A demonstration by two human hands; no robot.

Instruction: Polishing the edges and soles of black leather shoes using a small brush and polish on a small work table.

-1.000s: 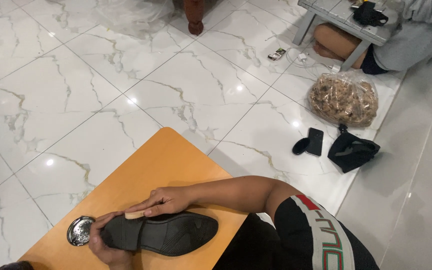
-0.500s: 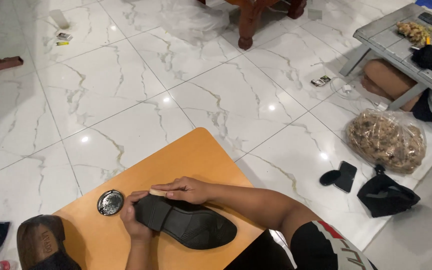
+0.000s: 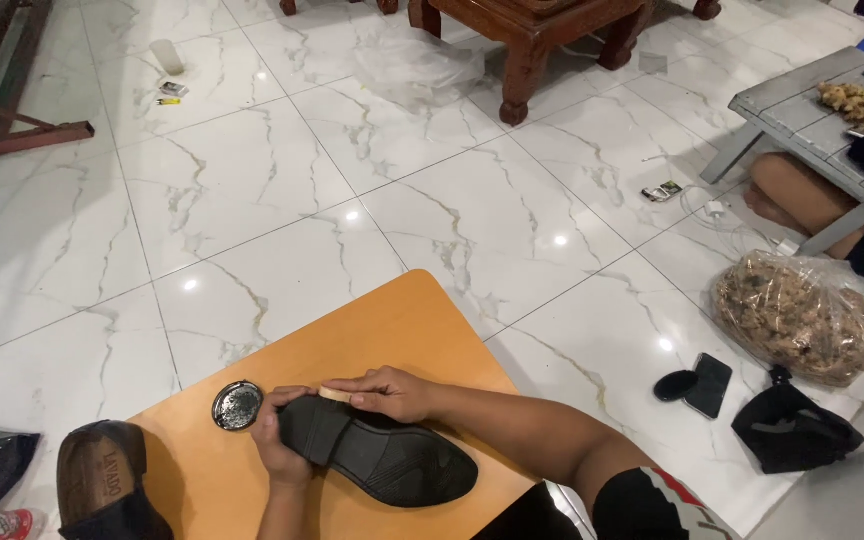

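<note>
Both hands meet over a black shoe [image 3: 382, 458] lying sole-up on the orange surface [image 3: 392, 320]. The left hand [image 3: 280, 448] is curled around the heel end, fingers wrapped over its edge, which seems to steady the shoe and keep the sole tilted toward the wearer. The right hand [image 3: 390, 392] is pinched on a small pale brush or applicator [image 3: 333, 394], pressed against the shoe's rim just above the heel, a grip suited to working along the edge. Just beside the left hand sits an open round tin [image 3: 238, 405] with dark contents, close enough for the brush to reach. A second shoe [image 3: 104, 482], brown inside, stands at the surface's left corner. Out on the marble floor [image 3: 252, 200] lie a dark phone [image 3: 709, 384], a black pouch [image 3: 795, 432] and a clear bag of brownish material [image 3: 794, 315], near another person's bare leg [image 3: 797, 195] under a grey low table [image 3: 802, 100]. Compared with half a second ago, the hands and shoe hold much the same pose; the view has tipped, showing more of the second shoe.
</note>
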